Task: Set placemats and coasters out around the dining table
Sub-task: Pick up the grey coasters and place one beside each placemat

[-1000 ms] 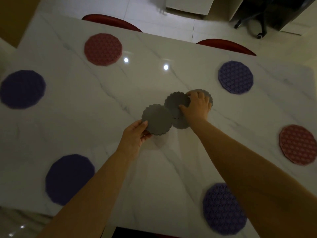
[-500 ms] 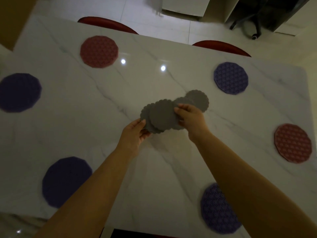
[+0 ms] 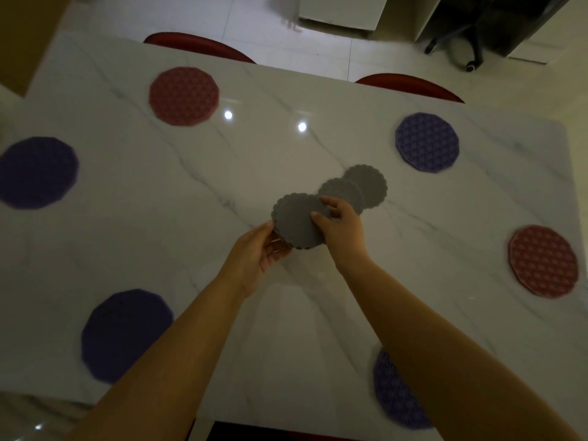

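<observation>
Near the middle of the white marble table [image 3: 191, 249], my left hand [image 3: 259, 254] holds a small stack of grey scalloped coasters [image 3: 297, 222] from below. My right hand [image 3: 340, 226] pinches the top coaster of that stack at its right edge. Two more grey coasters [image 3: 369, 186] lie overlapping on the table just beyond my right hand. Round placemats lie around the table's edge: pink ones [image 3: 184, 96] [image 3: 544, 261] at far left and at right, purple ones [image 3: 427, 146] [image 3: 38, 171] [image 3: 125, 334] [image 3: 394, 393] elsewhere.
Two red chair backs [image 3: 197, 46] [image 3: 410, 87] stand at the table's far side. Beyond them is a tiled floor with white cabinets and an office chair base [image 3: 461, 49] at the far right.
My right hand carried a coaster left from the spread pile and laid it onto the one in my left hand. The held coasters now overlap as one stack.
</observation>
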